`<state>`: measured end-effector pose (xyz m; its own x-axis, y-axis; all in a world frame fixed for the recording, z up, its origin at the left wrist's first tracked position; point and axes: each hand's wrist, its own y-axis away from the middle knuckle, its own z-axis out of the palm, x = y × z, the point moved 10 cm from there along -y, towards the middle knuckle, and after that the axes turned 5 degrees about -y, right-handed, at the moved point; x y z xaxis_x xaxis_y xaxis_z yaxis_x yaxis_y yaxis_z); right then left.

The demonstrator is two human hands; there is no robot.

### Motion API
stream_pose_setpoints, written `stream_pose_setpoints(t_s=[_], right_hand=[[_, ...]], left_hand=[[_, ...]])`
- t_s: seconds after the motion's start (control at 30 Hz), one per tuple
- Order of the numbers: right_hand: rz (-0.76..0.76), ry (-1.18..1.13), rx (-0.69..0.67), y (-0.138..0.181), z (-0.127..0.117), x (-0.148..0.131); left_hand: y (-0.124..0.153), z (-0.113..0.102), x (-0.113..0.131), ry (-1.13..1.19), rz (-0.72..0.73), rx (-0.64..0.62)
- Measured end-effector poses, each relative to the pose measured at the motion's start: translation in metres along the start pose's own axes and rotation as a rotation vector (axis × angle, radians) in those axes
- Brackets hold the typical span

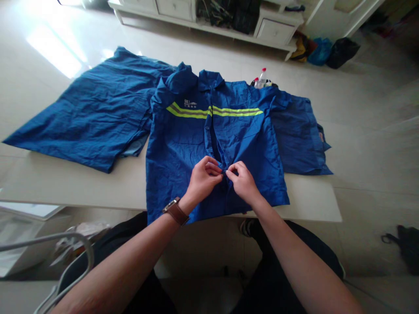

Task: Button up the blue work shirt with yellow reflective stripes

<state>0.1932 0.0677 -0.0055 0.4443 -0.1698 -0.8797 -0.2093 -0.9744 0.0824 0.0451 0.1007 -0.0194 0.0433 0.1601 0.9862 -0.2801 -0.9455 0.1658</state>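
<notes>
A blue work jacket (183, 161) lies front up on a low white table, its collar away from me. Across its chest runs a yellow-green and grey reflective band, with a small white print above it on the left. Below the band the front placket gapes. My left hand (203, 178), with a brown-strapped watch on the wrist, pinches the placket's edge low on the front. Close beside it, my right hand (244, 182) pinches the other front edge between thumb and forefinger. The fingertips nearly meet; any button between them is hidden.
Blue trousers or another blue garment (98, 104) spread over the table's left end. More folded blue cloth (299, 139) lies at the right. Bottles with red caps (262, 77) stand behind the jacket. A white cabinet (173, 9) and bags (342, 52) are farther back.
</notes>
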Motion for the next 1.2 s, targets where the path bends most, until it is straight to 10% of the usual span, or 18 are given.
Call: stream_pose_setpoints(t_s=[0.53,0.7,0.83,1.0,1.2], right_hand=[[-0.023,0.038,0.009,-0.003,-0.010,-0.014],[-0.059,0.314,0.242,-0.021,-0.077,-0.005],[0.256,0.652,0.355,-0.031,-0.147,0.055],[0.512,0.582,0.271,-0.032,-0.171,0.111],[0.283,0.490,0.386,-0.034,-0.172,0.047]], left_hand=[[-0.001,0.005,-0.008,-0.135,0.031,-0.064],[0.008,0.007,0.005,-0.405,0.145,-0.080],[0.025,0.020,0.008,-0.697,0.257,-0.185],[0.038,0.031,-0.014,-0.892,0.153,-0.362],[0.048,0.037,-0.017,-0.998,0.146,-0.484]])
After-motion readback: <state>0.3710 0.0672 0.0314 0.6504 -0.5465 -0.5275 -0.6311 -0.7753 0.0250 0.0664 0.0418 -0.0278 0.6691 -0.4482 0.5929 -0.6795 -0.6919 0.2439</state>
